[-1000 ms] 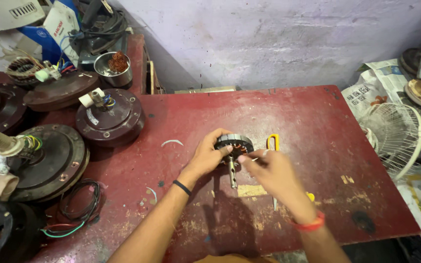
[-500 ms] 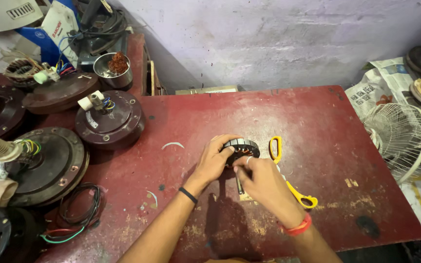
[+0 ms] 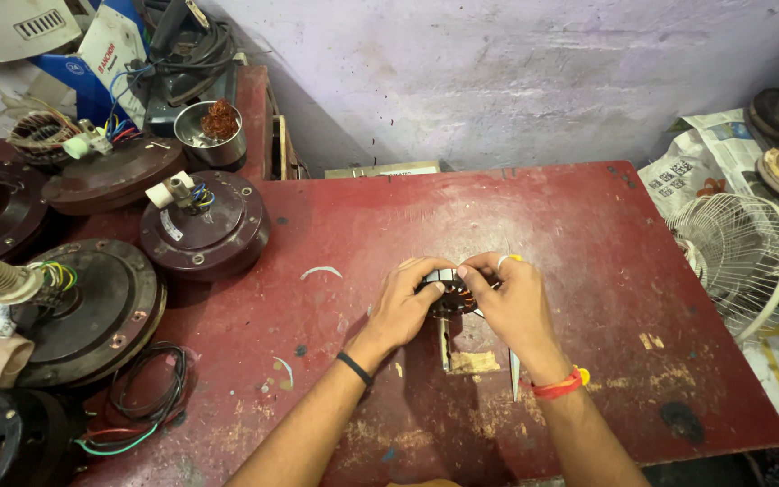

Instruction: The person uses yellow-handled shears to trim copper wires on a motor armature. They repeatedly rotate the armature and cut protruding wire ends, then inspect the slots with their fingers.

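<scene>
near the desk's (image 3: 588,225) front edge, one loose coil of wire (image 3: 142,397) lies at the left. mid-desk, the person's left hand (image 3: 403,307) and right hand (image 3: 516,302) meet, fingers clamped on one small wound stator (image 3: 453,293) held just above the red top. farther left sit three round fan motor housings (image 3: 205,225). at the far left corner stands one metal bowl (image 3: 212,133).

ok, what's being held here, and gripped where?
Both hands, left hand and right hand, hold a small wound stator by its outer rim, from opposite sides.
</scene>
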